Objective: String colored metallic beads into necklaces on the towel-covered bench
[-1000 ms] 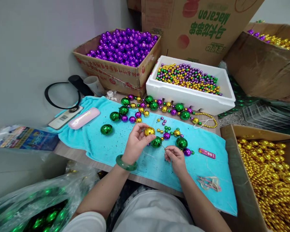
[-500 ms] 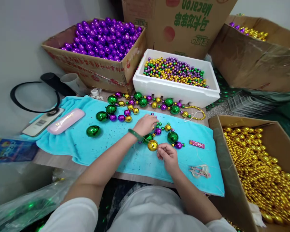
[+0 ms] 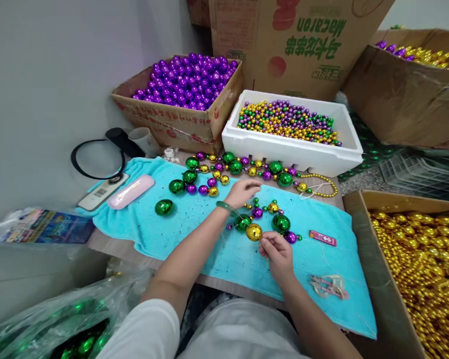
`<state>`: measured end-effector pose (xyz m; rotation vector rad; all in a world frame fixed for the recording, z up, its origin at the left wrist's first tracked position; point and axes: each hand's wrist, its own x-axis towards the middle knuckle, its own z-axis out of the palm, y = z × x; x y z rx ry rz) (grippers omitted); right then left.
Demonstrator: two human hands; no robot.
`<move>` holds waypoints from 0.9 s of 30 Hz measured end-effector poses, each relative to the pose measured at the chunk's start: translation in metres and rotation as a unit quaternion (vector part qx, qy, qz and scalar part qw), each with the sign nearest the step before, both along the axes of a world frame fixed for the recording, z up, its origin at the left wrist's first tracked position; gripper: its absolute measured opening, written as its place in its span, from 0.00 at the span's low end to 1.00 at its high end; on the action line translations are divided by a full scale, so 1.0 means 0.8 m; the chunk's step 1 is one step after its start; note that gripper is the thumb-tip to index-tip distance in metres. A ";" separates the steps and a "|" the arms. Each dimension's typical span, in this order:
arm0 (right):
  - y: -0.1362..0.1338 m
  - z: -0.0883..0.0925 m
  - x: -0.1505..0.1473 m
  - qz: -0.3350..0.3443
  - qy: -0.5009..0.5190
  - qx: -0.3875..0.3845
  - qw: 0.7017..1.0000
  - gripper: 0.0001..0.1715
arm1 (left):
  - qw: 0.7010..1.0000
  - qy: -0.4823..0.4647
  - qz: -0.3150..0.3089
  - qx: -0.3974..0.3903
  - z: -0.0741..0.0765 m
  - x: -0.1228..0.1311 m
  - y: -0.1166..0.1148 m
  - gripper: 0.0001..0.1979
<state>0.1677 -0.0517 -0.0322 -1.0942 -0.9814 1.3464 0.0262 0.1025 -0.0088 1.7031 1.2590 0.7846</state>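
Observation:
My right hand point(image 3: 278, 252) pinches the right edge of a shiny gold ball bead point(image 3: 253, 232), held just above the blue towel. My left hand point(image 3: 244, 193) hovers farther forward, above the strung beads. Its fingers stretch to the right, and I see nothing held in them. A green bangle point(image 3: 225, 205) circles that wrist. Around the gold ball lie a large green ball point(image 3: 242, 223), another green ball point(image 3: 281, 223) and purple balls, with small beads between them. Thin pale thread runs near them, partly hidden by my left wrist.
Beyond the blue towel point(image 3: 209, 259), a beaded garland point(image 3: 235, 166) stretches before a white foam box point(image 3: 292, 152) of small beads. Purple balls fill a carton point(image 3: 164, 117); gold beads fill another carton point(image 3: 389, 279). A pink case point(image 3: 130, 192), small red packet point(image 3: 323, 238) and snips point(image 3: 327, 286) lie around.
The view has swung left, so everything sits farther right and slightly lower. My left hand's fingers now reach out straighter, a little farther from the gold ball. The right hand keeps its pinch.

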 end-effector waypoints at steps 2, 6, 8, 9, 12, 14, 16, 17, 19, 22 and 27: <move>0.002 0.003 0.003 -0.018 -0.012 0.005 1.000 0.10 | 0.951 -0.274 0.073 -0.126 0.006 -0.029 -0.019 0.13; 0.006 0.008 0.006 -0.035 -0.045 0.003 0.998 0.08 | 0.818 -0.509 0.136 -0.232 0.016 -0.074 -0.060 0.10; 0.007 0.010 0.005 -0.031 -0.058 0.001 0.998 0.09 | 0.798 -0.531 0.153 -0.240 0.019 -0.084 -0.075 0.09; 0.008 0.011 0.004 -0.029 -0.063 0.001 0.998 0.09 | 0.792 -0.537 0.160 -0.242 0.019 -0.086 -0.079 0.09; 0.009 0.014 0.001 -0.023 -0.078 0.000 0.997 0.09 | 0.779 -0.554 0.173 -0.238 0.020 -0.089 -0.085 0.08; 0.008 0.015 0.000 -0.022 -0.084 0.001 0.996 0.09 | 0.772 -0.563 0.177 -0.236 0.020 -0.089 -0.086 0.08; 0.008 0.015 0.000 -0.021 -0.090 0.001 0.996 0.08 | 0.766 -0.570 0.180 -0.236 0.020 -0.089 -0.085 0.08; 0.008 0.014 0.000 -0.021 -0.093 0.000 0.995 0.08 | 0.764 -0.573 0.181 -0.236 0.021 -0.089 -0.085 0.08; 0.008 0.014 0.000 -0.021 -0.098 -0.003 0.995 0.08 | 0.760 -0.578 0.181 -0.235 0.021 -0.090 -0.085 0.08; 0.009 0.014 0.000 -0.025 -0.103 -0.008 0.994 0.09 | 0.759 -0.580 0.181 -0.234 0.019 -0.091 -0.086 0.08; 0.010 0.016 -0.001 -0.026 -0.112 -0.018 0.993 0.09 | 0.757 -0.583 0.183 -0.231 0.015 -0.093 -0.087 0.07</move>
